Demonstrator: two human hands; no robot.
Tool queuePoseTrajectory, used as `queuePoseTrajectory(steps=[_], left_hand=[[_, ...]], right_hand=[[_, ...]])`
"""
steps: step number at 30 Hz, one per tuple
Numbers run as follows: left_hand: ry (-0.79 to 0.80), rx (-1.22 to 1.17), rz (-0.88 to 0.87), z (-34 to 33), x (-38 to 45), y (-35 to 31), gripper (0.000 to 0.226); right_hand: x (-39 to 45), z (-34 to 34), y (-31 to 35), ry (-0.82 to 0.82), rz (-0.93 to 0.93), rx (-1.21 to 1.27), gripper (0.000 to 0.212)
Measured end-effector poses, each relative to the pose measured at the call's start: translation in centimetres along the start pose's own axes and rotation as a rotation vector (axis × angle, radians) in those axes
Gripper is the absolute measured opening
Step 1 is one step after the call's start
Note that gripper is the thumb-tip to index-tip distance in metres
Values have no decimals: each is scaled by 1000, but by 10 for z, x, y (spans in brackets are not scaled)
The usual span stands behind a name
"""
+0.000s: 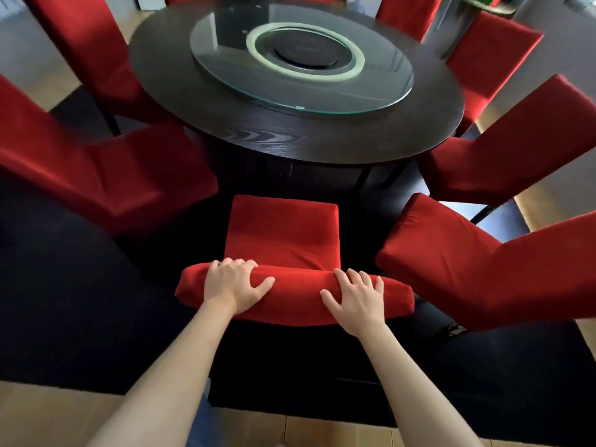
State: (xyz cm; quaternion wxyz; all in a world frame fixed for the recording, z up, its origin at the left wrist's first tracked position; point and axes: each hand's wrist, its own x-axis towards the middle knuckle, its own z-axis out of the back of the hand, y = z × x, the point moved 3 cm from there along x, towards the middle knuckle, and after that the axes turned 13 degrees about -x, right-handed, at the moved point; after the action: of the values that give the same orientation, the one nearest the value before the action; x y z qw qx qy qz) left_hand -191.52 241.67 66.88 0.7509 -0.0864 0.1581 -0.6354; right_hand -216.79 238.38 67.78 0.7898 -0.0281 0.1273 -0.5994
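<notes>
A red fabric-covered chair stands right in front of me, its seat pointing toward a round dark table. My left hand grips the top of the chair's backrest on its left part, fingers curled over the far edge and thumb stretched to the right. My right hand rests on the right part of the same backrest top, fingers spread and bent over the edge. Both forearms reach in from the bottom of the view.
A glass turntable lies on the table. Red chairs ring the table: two at the left, two at the right, more at the back. A dark rug covers the wooden floor.
</notes>
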Motion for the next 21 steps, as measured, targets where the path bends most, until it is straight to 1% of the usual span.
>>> queuePoseTrajectory(steps=[3, 5, 9, 12, 15, 18, 21], left_hand=[[-65, -10, -5, 1, -2, 0, 81], [-106, -23, -23, 1, -3, -1, 83], [-136, -44, -44, 2, -2, 1, 78], [-180, -68, -89, 4, -2, 1, 72], [-209, -80, -123, 5, -1, 4, 67], [-231, -85, -137, 7, 2, 11, 65], [-249, -72, -143, 11, 8, 22, 64]], right_hand=[[5, -3, 2, -8, -3, -31, 72], [5, -5, 2, -52, -4, -31, 72], [6, -5, 4, -120, -17, 7, 80], [6, -3, 8, -156, -37, 38, 76], [4, -1, 12, -157, -46, 43, 75], [6, -1, 20, -131, -50, 35, 77], [10, 1, 30, -165, -49, 42, 71]])
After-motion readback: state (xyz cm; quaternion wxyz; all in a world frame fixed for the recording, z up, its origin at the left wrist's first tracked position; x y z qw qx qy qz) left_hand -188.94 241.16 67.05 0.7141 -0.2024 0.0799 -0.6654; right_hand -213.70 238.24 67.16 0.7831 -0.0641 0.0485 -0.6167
